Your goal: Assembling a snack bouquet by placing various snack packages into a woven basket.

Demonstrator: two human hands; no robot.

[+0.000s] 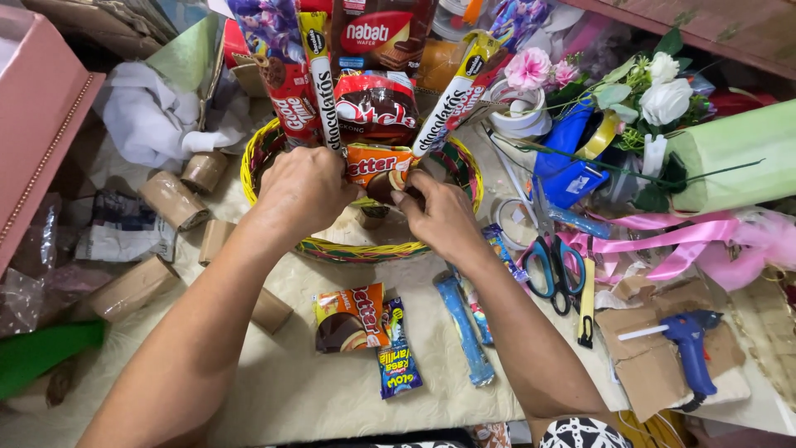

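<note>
Both hands reach into a round woven basket (253,162) with a yellow and multicoloured rim. My left hand (305,189) and my right hand (439,214) together pinch an orange snack packet (375,168), held upright at the front of the basket. Behind it stand several taller packets: a red round-topped one (375,108), long yellow-and-white stick packs (452,95), and a red wafer pack (377,33). On the cream cloth in front of the basket lie a second orange packet (350,317), a small blue candy packet (396,361) and long blue stick packs (466,332).
Cardboard tubes (172,199) are scattered at the left. Blue-handled scissors (554,270), a utility knife (587,307) and a blue glue gun (692,344) lie at the right, with pink ribbon (663,236), tape rolls (518,108), artificial flowers (655,91) and a pink box (37,116).
</note>
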